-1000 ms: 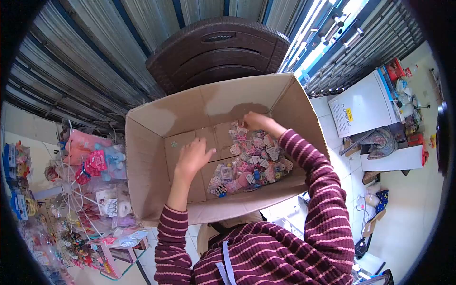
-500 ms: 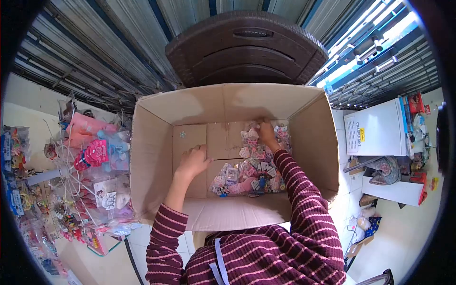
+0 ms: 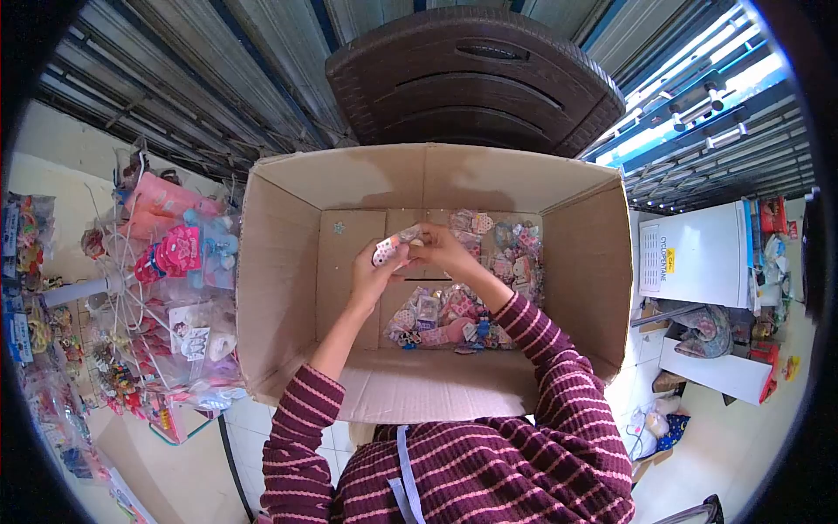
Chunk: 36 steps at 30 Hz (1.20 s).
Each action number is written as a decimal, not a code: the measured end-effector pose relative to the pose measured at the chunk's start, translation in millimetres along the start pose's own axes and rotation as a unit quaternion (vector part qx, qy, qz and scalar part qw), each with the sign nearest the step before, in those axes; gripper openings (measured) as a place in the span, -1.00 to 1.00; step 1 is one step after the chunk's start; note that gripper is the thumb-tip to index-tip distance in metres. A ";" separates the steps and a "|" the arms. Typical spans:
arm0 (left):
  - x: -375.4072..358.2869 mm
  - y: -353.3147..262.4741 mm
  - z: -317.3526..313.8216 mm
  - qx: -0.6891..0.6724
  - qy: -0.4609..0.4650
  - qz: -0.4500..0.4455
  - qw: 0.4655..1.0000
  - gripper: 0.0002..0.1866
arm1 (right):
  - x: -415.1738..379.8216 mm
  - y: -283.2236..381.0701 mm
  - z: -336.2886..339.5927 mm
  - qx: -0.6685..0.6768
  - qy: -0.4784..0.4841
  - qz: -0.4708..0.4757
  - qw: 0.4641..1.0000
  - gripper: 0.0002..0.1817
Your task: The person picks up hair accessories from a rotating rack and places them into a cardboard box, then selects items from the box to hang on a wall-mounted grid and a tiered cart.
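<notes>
My left hand (image 3: pixel 374 278) and my right hand (image 3: pixel 447 251) are together above the middle of an open cardboard box (image 3: pixel 292 297). Between them is a small clear packet with a white polka-dot card (image 3: pixel 385 251); what is inside it is too small to make out. The left fingers are closed on its card end, and the right fingers pinch its other end. Below, packets of small pink and white trinkets (image 3: pixel 449 330) lie heaped in the near part of the box. More packets (image 3: pixel 521 262) rest along its right side.
A dark brown plastic chair back (image 3: pixel 476 83) stands behind the box. Bagged accessories hang on a white wire rack (image 3: pixel 131 288) at the left. A white carton (image 3: pixel 691 259) and a grey patterned cushion (image 3: pixel 705 332) are at the right. A tiny blue star (image 3: pixel 339 228) lies on the box floor.
My right hand has come up and left from the packets with one in its fingers. My left hand has moved up and right and now grips that packet too.
</notes>
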<state>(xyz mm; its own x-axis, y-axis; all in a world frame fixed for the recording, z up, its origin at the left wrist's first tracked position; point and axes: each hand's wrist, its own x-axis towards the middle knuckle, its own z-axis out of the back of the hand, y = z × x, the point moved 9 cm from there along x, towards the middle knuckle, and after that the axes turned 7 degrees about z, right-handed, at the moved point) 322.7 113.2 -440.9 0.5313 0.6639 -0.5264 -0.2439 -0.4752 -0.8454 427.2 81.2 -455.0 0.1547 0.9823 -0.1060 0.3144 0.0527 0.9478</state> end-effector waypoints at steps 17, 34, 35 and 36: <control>-19.4 -41.0 18.2 -0.091 -0.046 -0.085 0.991 -0.86 | -43.4 -100.7 102.4 -0.713 0.007 -0.005 0.701 -0.55; -215.5 -170.1 125.2 -0.191 -0.355 -0.484 0.777 -0.57 | -2.3 194.4 -108.1 -0.045 0.083 0.137 0.986 -0.88; -234.7 -168.4 130.9 -0.189 -0.384 -0.508 0.747 -0.56 | -4.1 204.6 -120.5 -0.043 0.095 0.148 0.984 -0.88; -252.3 -168.6 135.8 -0.180 -0.406 -0.526 0.725 -0.56 | -4.5 214.5 -136.3 -0.041 0.109 0.158 0.980 -0.89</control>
<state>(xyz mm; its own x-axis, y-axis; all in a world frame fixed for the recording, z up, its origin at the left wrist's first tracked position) 119.6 104.2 -177.9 -0.4193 0.8197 0.3903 0.2548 0.5189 -0.8160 366.2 112.6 -210.2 0.0251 0.9664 0.2557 0.2053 -0.2553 0.9448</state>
